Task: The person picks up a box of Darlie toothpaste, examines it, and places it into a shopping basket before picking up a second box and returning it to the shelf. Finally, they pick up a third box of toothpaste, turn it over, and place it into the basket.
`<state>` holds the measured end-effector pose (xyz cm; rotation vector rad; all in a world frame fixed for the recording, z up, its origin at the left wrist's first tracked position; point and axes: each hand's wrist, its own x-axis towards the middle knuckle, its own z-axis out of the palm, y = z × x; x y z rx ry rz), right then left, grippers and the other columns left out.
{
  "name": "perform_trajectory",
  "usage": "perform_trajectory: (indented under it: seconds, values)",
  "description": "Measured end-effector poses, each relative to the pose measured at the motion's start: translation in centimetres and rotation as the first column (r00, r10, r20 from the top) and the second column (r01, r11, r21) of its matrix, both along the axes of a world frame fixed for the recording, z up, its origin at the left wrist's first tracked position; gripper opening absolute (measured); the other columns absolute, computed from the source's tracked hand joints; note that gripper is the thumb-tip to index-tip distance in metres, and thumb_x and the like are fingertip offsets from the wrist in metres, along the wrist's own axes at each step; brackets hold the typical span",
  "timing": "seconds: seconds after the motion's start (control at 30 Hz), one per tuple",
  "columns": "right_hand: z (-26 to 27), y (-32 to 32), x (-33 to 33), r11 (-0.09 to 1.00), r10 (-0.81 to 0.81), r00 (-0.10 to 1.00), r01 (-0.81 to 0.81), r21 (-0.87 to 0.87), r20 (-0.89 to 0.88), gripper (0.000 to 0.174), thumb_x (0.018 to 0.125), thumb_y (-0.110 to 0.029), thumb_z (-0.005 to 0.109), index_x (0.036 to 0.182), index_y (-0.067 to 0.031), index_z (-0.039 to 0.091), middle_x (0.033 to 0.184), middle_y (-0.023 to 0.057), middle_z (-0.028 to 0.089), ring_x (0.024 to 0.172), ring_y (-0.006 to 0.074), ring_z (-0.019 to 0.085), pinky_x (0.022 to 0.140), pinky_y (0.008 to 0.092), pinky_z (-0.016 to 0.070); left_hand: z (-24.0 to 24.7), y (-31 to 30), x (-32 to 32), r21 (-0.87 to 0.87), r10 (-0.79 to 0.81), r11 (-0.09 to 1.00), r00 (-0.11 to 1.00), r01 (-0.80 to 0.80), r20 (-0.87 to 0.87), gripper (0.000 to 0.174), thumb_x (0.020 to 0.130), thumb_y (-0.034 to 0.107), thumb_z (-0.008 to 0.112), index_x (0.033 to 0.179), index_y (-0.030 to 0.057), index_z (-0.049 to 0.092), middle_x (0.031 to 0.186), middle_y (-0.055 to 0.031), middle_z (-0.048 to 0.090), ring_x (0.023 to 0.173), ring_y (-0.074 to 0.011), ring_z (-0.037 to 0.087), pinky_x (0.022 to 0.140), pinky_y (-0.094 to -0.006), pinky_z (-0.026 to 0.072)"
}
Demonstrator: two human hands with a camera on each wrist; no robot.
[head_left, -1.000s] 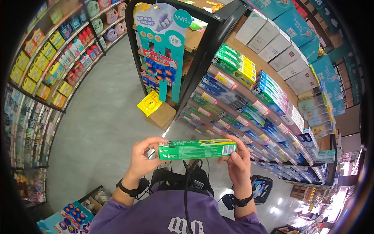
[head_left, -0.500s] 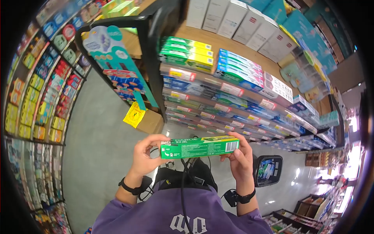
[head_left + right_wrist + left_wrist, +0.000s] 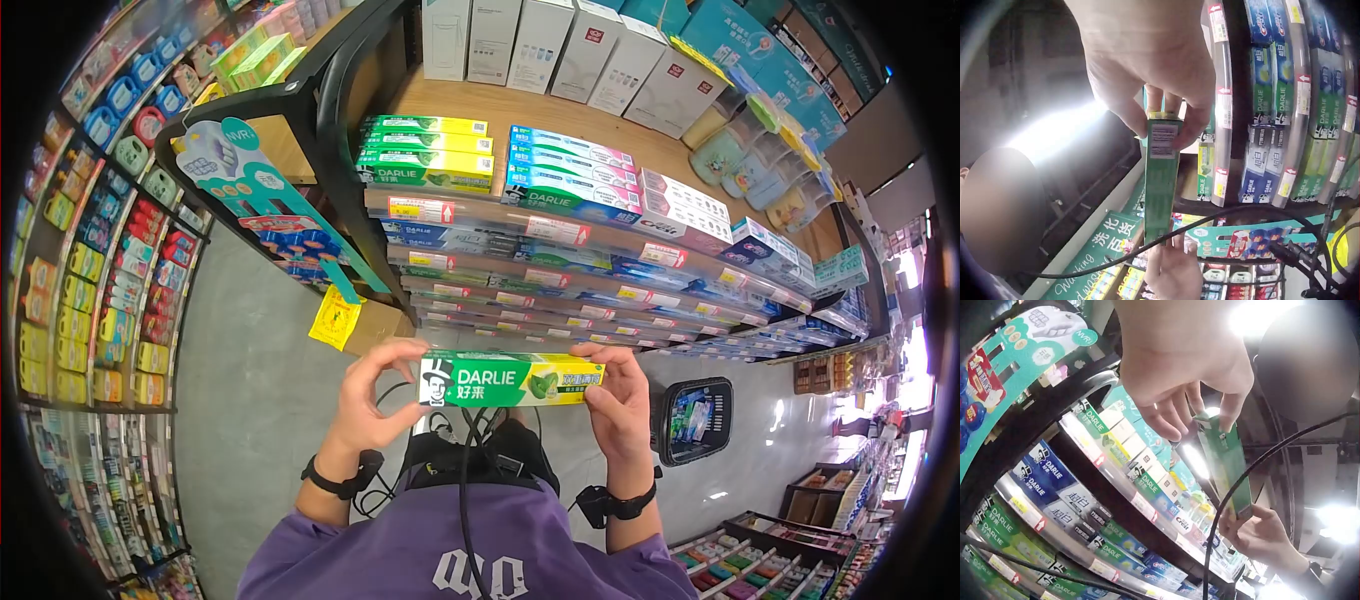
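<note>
A green and yellow Darlie toothpaste box (image 3: 515,378) lies level across the chest in the head view, its printed front with the hat figure and mint leaves facing up to the camera. My left hand (image 3: 372,398) pinches its left end between thumb and fingers. At the opposite end, my right hand (image 3: 617,400) grips the yellow part, thumb on the near side. From the left wrist, the box (image 3: 1225,456) runs from one hand to the other. A barcode shows on its back in the right wrist view, under the right hand (image 3: 1154,69).
Ahead stands a shelf unit with several rows of toothpaste boxes (image 3: 425,165) behind price strips. A cardboard box (image 3: 380,328) with a yellow packet (image 3: 335,318) is on the floor. A black basket (image 3: 692,455) with goods stands at right. Black cables (image 3: 468,470) hang before the body.
The toothpaste box has turned from its text side to its front face, still in both hands. The head view has swung right, bringing the toothpaste shelf squarely ahead.
</note>
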<state>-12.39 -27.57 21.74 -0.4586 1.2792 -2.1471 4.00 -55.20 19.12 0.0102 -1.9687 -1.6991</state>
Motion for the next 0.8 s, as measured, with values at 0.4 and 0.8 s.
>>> perform_trajectory:
  seconds: [0.4, 0.8]
  values:
    - [1.5, -1.8, -0.4, 0.943, 0.150, 0.962, -0.070, 0.325, -0.227, 0.044, 0.081, 0.006, 0.076, 0.123, 0.0003, 0.065, 0.131, 0.0150, 0.062, 0.121, 0.0228, 0.059, 0.103, 0.0352, 0.0462, 0.0, -0.7, 0.5, -0.156, -0.019, 0.988, 1.000, 0.015, -0.022, 0.044, 0.076, -0.009, 0.072, 0.115, 0.0068, 0.057, 0.118, -0.0171, 0.070, 0.090, -0.0211, 0.066, 0.080, -0.0314, 0.0530]
    - [7.7, -12.7, -10.1, 0.913, -0.034, 0.686, 0.317, 0.257, -0.727, 0.038, 0.079, 0.005, 0.076, 0.116, 0.0049, 0.070, 0.115, 0.0123, 0.069, 0.108, 0.0191, 0.063, 0.094, 0.0285, 0.0478, 0.5, -2.4, 5.0, -0.027, 0.355, 0.935, 0.924, -0.355, 0.140, 0.044, 0.083, -0.002, 0.075, 0.124, 0.0036, 0.059, 0.115, -0.0116, 0.070, 0.108, -0.0203, 0.066, 0.087, -0.0326, 0.0522]
